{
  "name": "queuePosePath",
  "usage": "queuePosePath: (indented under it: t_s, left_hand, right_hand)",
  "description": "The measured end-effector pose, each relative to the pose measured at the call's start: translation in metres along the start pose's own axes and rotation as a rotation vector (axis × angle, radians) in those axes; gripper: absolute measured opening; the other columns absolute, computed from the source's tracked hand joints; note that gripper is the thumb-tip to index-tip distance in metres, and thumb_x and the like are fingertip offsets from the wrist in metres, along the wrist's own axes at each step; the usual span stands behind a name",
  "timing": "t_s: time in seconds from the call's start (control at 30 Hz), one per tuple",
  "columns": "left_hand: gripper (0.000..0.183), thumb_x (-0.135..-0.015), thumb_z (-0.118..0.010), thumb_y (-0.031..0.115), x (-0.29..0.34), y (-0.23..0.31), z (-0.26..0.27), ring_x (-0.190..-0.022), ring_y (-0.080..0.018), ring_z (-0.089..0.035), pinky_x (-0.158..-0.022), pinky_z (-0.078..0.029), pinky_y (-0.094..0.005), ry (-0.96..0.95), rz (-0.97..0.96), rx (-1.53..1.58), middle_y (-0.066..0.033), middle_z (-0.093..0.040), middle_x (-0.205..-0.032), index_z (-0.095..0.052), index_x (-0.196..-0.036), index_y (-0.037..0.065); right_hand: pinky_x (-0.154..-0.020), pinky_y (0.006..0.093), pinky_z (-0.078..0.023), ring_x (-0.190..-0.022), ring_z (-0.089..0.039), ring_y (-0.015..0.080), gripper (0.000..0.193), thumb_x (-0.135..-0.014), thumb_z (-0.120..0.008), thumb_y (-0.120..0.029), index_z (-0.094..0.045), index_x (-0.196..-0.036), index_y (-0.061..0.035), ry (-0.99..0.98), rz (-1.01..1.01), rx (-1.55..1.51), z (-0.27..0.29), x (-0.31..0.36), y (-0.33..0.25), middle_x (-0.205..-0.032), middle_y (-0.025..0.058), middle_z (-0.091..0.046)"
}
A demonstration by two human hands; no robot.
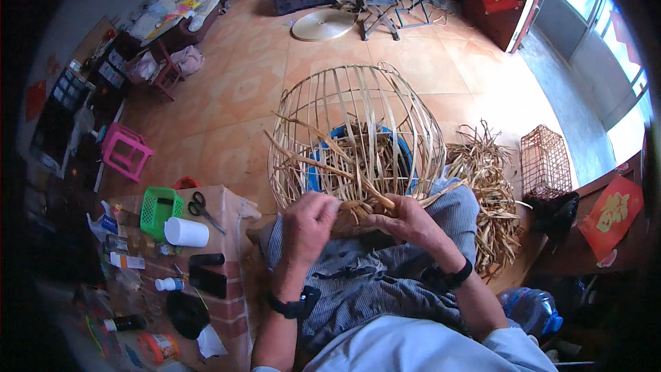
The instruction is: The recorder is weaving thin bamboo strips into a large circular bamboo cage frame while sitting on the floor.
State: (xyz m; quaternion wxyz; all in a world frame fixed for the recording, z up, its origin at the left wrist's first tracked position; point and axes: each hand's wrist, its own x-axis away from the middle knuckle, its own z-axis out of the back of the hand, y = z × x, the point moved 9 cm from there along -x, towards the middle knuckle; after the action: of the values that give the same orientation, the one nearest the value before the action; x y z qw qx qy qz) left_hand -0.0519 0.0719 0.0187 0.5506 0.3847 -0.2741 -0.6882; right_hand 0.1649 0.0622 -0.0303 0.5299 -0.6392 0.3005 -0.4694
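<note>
A large round basket frame (326,93) of thin, pale, curved rods stands against my lap, its near edge bound with brown dried plant strips (355,212). My right hand (407,224) is closed on these strips at the edge, thumb pointing to the left. Just left of them is my left hand (310,224), its fingers curled and pressed together at the binding; whatever they pinch is hidden. Two long loose strips (320,164) stick up from the binding toward the far left, across the rods. Through the frame shows a blue tub (406,155) with dried strips in it.
A pile of dried strips (492,196) lies on the floor to the right, beside a wire cage (545,163). On the left, a cloth-covered table (231,258) bears black scissors (205,210), a green basket (160,212) and a white cup (186,232). Beyond it stands a pink stool (127,152).
</note>
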Motion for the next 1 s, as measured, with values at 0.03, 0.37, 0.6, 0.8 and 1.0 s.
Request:
queuePosePath:
  t_s: [0.03,0.37,0.6,0.8,1.0]
  left_hand:
    - [0.011,-0.097,-0.072,0.01,0.002,0.037,-0.007,-0.094,-0.0267,-0.073,-0.085,-0.06,-0.04,-0.003,-0.2,-0.123,-0.0109,-0.075,-0.099,-0.075,-0.105,0.004]
    - [0.046,-0.078,-0.086,-0.002,0.008,0.03,-0.011,-0.108,-0.0333,-0.068,-0.094,-0.058,-0.0432,0.082,-0.152,-0.169,-0.011,-0.067,-0.118,-0.071,-0.12,0.008]
    - [0.026,-0.079,-0.085,-0.001,0.011,0.018,-0.01,-0.103,-0.0319,-0.069,-0.09,-0.057,-0.0419,0.183,-0.164,-0.184,-0.0104,-0.069,-0.104,-0.074,-0.102,0.004]
    - [0.02,-0.08,-0.083,-0.001,0.003,0.023,-0.016,-0.099,-0.0315,-0.068,-0.087,-0.057,-0.0423,0.161,-0.241,-0.24,-0.0106,-0.068,-0.101,-0.076,-0.098,0.004]
    - [0.03,-0.08,-0.079,-0.003,0.001,0.04,-0.012,-0.102,-0.0325,-0.068,-0.089,-0.056,-0.0431,0.05,-0.295,-0.348,-0.0107,-0.067,-0.109,-0.076,-0.109,0.005]
  right_hand:
    - [-0.052,0.0259,-0.045,-0.058,-0.054,0.0074,0.029,-0.109,-0.067,-0.03,-0.069,-0.118,-0.0025,-0.054,0.006,0.089,-0.004,0.0,-0.004,-0.075,-0.0024,-0.062]
    - [-0.053,0.0228,-0.041,-0.057,-0.053,0.0058,0.034,-0.112,-0.062,-0.035,-0.069,-0.106,-0.0029,0.158,0.125,-0.673,0.068,0.045,0.025,-0.074,-0.0033,-0.06]
    - [-0.054,0.0276,-0.043,-0.058,-0.054,0.0075,0.041,-0.111,-0.062,-0.036,-0.07,-0.088,-0.0042,-0.111,-0.035,-0.298,0.052,0.07,0.027,-0.068,-0.0001,-0.06]
    - [-0.056,0.0291,-0.043,-0.061,-0.053,0.0112,0.042,-0.115,-0.051,-0.038,-0.066,-0.092,-0.0071,0.408,0.382,-0.932,0.169,0.089,0.057,-0.071,0.0038,-0.061]
    - [-0.051,0.0257,-0.045,-0.057,-0.058,0.0076,0.033,-0.105,-0.072,-0.035,-0.074,-0.092,-0.0044,0.052,-0.183,0.085,0.114,0.102,0.028,-0.071,-0.0002,-0.065]
